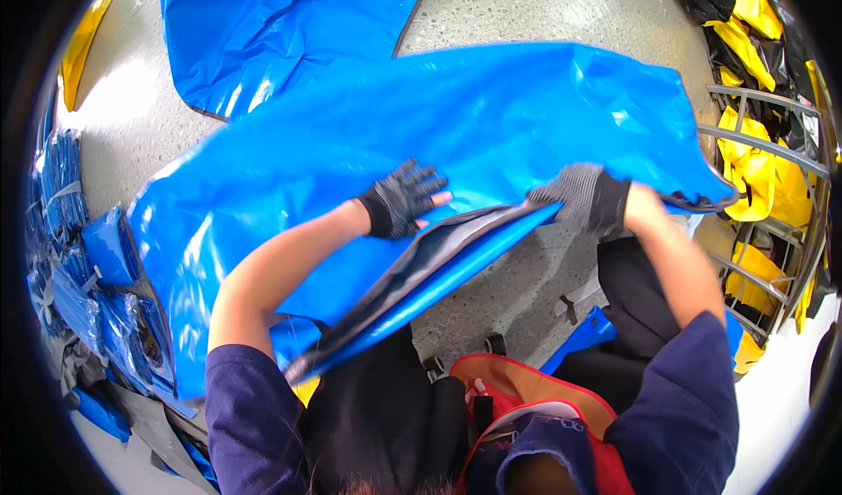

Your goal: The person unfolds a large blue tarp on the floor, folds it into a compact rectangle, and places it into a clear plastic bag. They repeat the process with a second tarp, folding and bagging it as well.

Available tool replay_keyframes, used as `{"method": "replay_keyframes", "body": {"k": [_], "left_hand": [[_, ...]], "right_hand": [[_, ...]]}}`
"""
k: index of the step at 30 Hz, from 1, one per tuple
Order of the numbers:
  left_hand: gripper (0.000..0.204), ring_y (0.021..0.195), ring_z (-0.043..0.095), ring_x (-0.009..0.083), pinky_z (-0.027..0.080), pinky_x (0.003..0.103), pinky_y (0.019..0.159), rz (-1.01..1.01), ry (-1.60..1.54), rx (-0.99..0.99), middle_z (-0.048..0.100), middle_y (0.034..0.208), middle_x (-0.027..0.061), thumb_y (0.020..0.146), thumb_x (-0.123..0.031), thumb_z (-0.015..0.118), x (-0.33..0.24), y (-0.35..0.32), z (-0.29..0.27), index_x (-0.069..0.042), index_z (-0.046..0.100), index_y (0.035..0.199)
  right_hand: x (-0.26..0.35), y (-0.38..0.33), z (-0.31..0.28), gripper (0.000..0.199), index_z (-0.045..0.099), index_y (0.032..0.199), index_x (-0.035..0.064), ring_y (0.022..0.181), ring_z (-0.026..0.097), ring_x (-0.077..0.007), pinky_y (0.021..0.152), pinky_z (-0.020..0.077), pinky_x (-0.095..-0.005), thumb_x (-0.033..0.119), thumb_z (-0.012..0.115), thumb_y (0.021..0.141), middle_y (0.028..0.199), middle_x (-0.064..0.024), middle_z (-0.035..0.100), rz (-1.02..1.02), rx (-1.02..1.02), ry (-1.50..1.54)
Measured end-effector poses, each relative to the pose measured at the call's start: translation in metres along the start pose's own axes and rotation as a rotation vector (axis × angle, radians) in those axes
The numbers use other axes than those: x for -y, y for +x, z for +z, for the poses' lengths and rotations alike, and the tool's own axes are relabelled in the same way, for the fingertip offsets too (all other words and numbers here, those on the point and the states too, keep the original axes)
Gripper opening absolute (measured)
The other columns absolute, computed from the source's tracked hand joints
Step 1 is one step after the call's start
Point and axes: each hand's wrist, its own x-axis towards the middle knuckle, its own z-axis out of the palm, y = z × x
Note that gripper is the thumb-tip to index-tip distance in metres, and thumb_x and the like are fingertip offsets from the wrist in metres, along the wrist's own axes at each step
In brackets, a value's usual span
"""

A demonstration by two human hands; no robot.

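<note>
A large glossy blue vinyl cover [421,118] with dark-bound edges spreads across the middle of the head view. Its near edge is lifted and folded, showing a dark and grey strip [412,263] that runs slantwise toward my lap. My left hand [405,199], in a grey-striped glove with a bare thumb tip, lies on the cover with fingers spread. To its right, my right hand [581,199], gloved alike, is closed over the folded edge of the cover. The fingertips of that hand are partly hidden and slightly blurred.
Another blue sheet [281,30] lies on the speckled floor [517,8] beyond. Bundled blue packs [110,245] are piled at left. At right stands a grey metal rack [772,144] with yellow and black pieces [745,166]. A yellow piece [83,48] is at far left.
</note>
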Motion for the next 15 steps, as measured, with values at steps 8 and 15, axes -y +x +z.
{"method": "replay_keyframes", "body": {"k": [8,15], "left_hand": [[0.053,0.136,0.03,0.0292,0.017,0.044,0.114,-0.047,-0.502,0.206,0.037,0.143,0.0143,0.087,-0.036,0.05,-0.019,-0.102,0.047,-0.01,0.046,0.133],[0.052,0.137,0.029,0.0292,0.017,0.042,0.114,-0.589,-0.665,0.311,0.036,0.144,0.0168,0.094,-0.032,0.043,0.001,-0.377,-0.005,-0.013,0.035,0.141]], "right_hand": [[-0.121,0.161,-0.05,0.053,0.065,0.113,0.0098,0.091,0.063,-0.0239,0.083,0.0491,-0.0373,0.046,0.068,0.075,0.105,-0.011,0.067,0.276,0.258,0.252],[-0.144,0.187,-0.02,0.055,0.067,0.109,0.0086,0.09,0.063,-0.0224,0.082,0.0492,-0.0361,0.05,0.068,0.073,0.104,-0.0106,0.068,0.245,0.156,0.321]]}}
